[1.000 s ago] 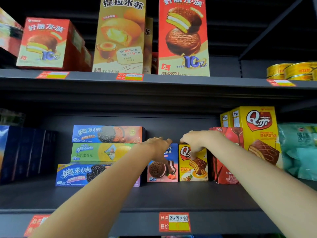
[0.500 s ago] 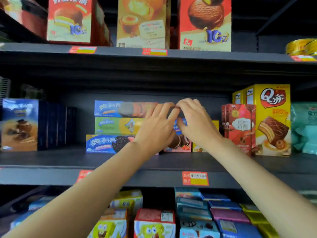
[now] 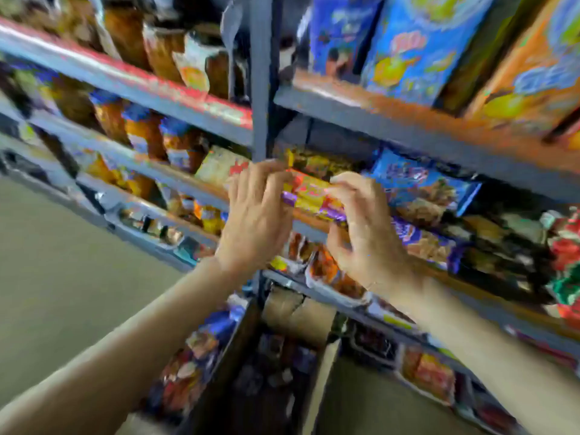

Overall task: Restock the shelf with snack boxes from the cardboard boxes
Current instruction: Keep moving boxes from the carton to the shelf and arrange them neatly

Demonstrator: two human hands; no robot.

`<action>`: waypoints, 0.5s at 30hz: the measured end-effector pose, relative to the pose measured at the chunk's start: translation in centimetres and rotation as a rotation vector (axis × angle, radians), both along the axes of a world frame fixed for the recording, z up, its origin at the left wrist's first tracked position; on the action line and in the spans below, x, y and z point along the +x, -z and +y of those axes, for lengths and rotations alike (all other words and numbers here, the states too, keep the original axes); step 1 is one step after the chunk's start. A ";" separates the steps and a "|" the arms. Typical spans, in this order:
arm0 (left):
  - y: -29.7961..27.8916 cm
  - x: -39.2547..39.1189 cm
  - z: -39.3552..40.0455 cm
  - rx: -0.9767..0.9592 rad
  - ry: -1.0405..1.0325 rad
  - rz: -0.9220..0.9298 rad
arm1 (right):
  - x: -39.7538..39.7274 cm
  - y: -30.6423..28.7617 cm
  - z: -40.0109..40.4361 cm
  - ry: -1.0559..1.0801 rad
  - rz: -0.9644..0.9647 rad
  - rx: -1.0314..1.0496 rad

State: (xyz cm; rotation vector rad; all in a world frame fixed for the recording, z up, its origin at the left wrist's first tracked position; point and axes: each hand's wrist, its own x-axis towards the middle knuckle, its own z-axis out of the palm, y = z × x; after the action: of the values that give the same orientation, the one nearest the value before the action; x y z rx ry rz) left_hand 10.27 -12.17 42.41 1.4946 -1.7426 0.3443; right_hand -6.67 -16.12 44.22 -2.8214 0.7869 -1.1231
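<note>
The view is blurred and tilted. My left hand (image 3: pixel 255 221) and my right hand (image 3: pixel 367 237) hover close together in front of a grey shelf (image 3: pixel 314 229). The left hand's fingers lie fairly straight. The right hand's fingers and thumb curve into a C shape. Between their fingertips shows a yellow, orange and purple snack box (image 3: pixel 312 196), lying along the shelf edge; the blur hides whether either hand touches it. Below the hands stands an open cardboard box (image 3: pixel 296 312) with dark packets inside.
Blue snack boxes (image 3: pixel 417 189) lie on the same shelf to the right, taller blue and orange boxes (image 3: pixel 414 45) one level up. A vertical shelf post (image 3: pixel 260 76) runs behind the left hand. Bare floor (image 3: pixel 62 277) is at the left.
The view has swung down and to the left, from the upper biscuit shelves to lower ones and the cardboard box. Both hands have stayed together and drawn back from the shelf.
</note>
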 end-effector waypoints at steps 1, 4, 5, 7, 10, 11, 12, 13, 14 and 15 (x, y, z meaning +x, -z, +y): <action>5.4 1.7 2.5 0.131 -0.044 -0.021 | 1.6 5.9 1.2 0.010 0.060 0.104; 20.7 5.7 9.9 0.484 -0.138 -0.095 | 4.9 23.4 5.4 0.060 0.295 0.415; 25.4 6.7 12.3 0.598 -0.160 -0.106 | 5.5 28.7 6.9 0.080 0.392 0.497; 33.4 7.7 16.0 0.785 -0.204 -0.111 | 6.1 38.0 9.6 0.092 0.570 0.651; 43.2 6.1 19.2 0.941 -0.140 -0.149 | 6.0 49.2 12.9 0.176 0.891 0.780; 45.9 5.1 19.4 1.000 -0.104 -0.145 | 5.9 52.1 13.4 0.206 0.958 0.832; 48.9 4.1 19.2 1.066 -0.071 -0.141 | 5.7 55.7 13.6 0.230 1.012 0.871; 51.6 3.1 18.9 1.134 -0.040 -0.138 | 5.5 59.1 13.7 0.239 1.036 0.871; 54.7 2.2 18.4 1.202 -0.007 -0.134 | 5.4 62.3 13.6 0.244 1.083 0.870; 58.1 1.3 17.9 1.252 -0.003 -0.123 | 5.5 65.3 13.4 0.240 1.142 0.868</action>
State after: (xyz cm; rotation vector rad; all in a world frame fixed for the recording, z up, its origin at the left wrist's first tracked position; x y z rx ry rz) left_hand 11.58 5.73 -15.66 2.3046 -2.1559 -0.8470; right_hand -1.14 -2.77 -21.10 -2.3363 1.2071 0.8476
